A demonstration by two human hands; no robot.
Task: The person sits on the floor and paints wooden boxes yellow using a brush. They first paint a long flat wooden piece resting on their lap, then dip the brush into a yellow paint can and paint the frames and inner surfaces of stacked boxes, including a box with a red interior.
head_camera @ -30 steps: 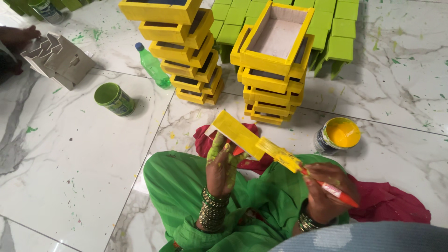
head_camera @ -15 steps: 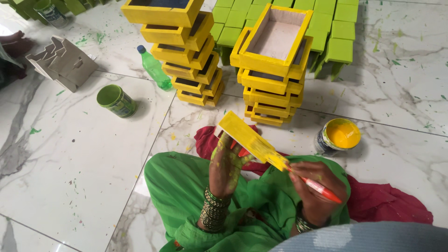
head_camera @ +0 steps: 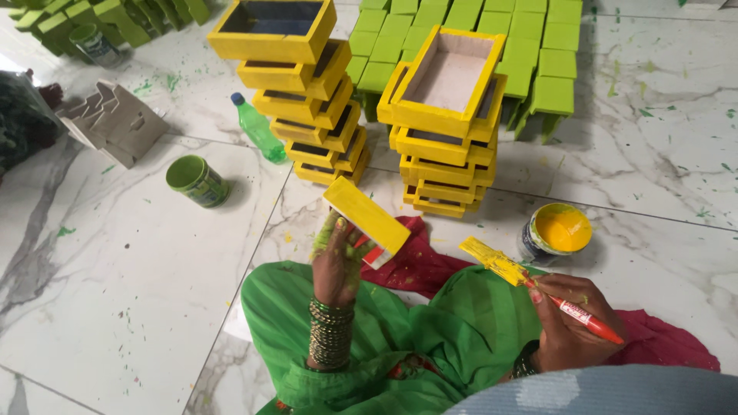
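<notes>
My left hand [head_camera: 337,265], smeared with paint and wearing several bangles, holds up a small yellow-painted box [head_camera: 366,217] over my lap. My right hand [head_camera: 573,319] grips a paintbrush [head_camera: 538,288] with a red handle and yellow-loaded bristles. The bristles point up and left, apart from the box, toward an open tin of yellow paint [head_camera: 555,233] on the floor at my right.
Two tall stacks of yellow boxes [head_camera: 304,92] [head_camera: 446,123] stand ahead. Green painted blocks [head_camera: 492,46] lie behind them. A green bottle [head_camera: 257,129], a green paint tin [head_camera: 197,181] and a grey cardboard piece [head_camera: 115,123] sit left. Red cloth [head_camera: 415,261] lies under me.
The brush has come off the box and moved right, toward the yellow paint tin. My left hand has turned the box and drawn it left.
</notes>
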